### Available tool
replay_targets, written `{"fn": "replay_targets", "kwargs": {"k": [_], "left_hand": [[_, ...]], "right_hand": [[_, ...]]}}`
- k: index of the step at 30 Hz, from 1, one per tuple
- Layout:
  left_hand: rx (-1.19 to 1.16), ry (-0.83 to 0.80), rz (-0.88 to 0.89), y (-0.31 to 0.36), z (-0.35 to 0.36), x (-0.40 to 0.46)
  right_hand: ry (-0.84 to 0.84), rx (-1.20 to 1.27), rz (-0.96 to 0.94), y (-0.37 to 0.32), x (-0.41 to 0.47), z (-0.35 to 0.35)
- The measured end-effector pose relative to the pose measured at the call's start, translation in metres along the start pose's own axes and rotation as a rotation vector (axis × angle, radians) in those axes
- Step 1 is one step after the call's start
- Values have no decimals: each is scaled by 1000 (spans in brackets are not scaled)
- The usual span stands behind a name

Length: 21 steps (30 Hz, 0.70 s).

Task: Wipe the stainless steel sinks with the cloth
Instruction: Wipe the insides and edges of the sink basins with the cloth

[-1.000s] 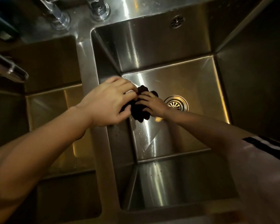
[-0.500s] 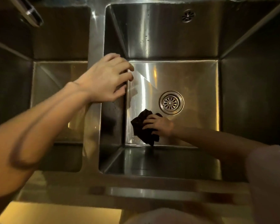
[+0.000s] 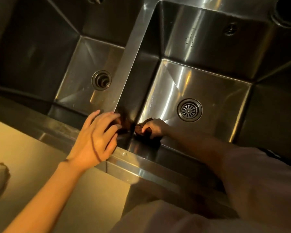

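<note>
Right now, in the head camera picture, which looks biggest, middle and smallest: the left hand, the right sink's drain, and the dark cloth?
1. Left hand, largest, though it is nearer the camera, which inflates it.
2. Right sink's drain.
3. Dark cloth, smallest as seen, but the right hand gripping it hides most of it, so its true size is unsure.

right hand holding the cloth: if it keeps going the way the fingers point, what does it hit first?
Probably the divider wall between the sinks. The right hand pinches the dark cloth in the right sink's near-left corner, fingers pointing left at that wall; depth is unclear.

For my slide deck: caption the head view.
Right hand presses a dark cloth into the right sink's near-left corner; left hand rests at the divider.
</note>
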<state>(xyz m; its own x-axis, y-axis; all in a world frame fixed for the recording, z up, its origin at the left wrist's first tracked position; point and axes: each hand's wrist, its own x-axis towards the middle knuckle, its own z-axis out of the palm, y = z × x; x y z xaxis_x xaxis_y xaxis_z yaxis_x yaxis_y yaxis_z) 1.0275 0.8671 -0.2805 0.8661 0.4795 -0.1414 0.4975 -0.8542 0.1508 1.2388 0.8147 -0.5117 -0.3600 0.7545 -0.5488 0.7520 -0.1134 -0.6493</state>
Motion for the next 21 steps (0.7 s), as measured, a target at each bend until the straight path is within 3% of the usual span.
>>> {"fn": "replay_targets", "kwargs": {"k": [7,14,21], "left_hand": [[-7,110,-165,15,11,-28],[-70,156,-321,28,16,-33],[-138,180,-398,43,21,-27]], "right_hand": [[140,175,60,-21,-7,-3],[210,299,-194,-74,-52,-56],[161,482,-346,-92,-102,-83]]}}
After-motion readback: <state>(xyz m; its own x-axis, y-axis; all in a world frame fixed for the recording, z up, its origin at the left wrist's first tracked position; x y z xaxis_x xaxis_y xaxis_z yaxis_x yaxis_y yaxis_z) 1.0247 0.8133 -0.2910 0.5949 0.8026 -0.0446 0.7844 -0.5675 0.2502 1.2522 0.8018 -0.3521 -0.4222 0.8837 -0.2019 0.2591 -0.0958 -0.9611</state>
